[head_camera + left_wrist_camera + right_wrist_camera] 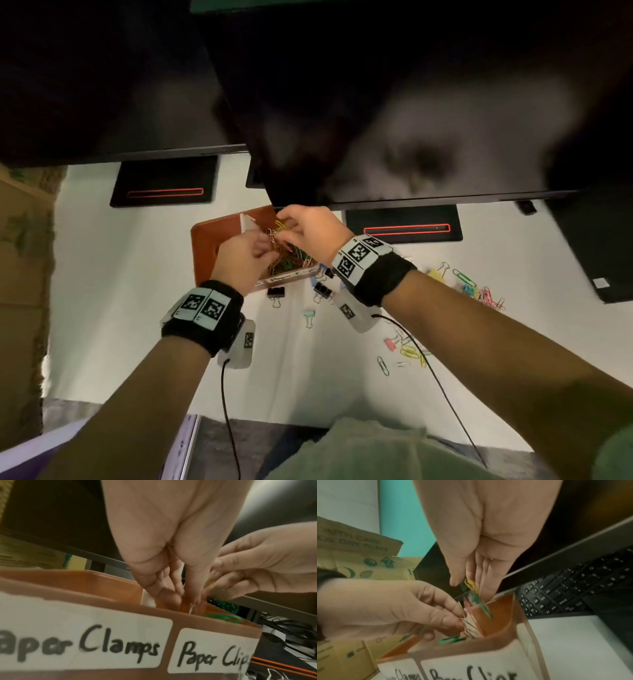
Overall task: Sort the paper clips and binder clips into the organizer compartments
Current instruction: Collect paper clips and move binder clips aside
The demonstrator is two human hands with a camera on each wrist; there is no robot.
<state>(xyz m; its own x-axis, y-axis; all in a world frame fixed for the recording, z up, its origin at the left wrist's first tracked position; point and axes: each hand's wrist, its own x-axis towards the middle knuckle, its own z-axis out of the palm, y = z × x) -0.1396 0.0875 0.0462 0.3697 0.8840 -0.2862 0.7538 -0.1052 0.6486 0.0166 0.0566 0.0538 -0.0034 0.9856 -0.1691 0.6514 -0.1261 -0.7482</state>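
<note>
A brown organizer [205,246] stands on the white desk, labelled "Paper Clamps" [82,646] on the left and "Paper Clips" [212,657] on the right. Both hands hover over the right compartment, which holds a heap of coloured paper clips [294,262]. My right hand [284,222] pinches green and yellow paper clips [471,588] from above. My left hand [270,250] pinches pink clips [471,623] of the same tangled bunch just below. The left compartment's inside is hidden behind my left hand.
Black binder clips [275,293] and a light blue binder clip [308,317] lie in front of the organizer. More loose paper clips [411,353] and a second loose pile [479,291] lie to the right. Dark monitors [342,102] overhang the back; a keyboard [573,585] sits behind, a cardboard box [20,274] at left.
</note>
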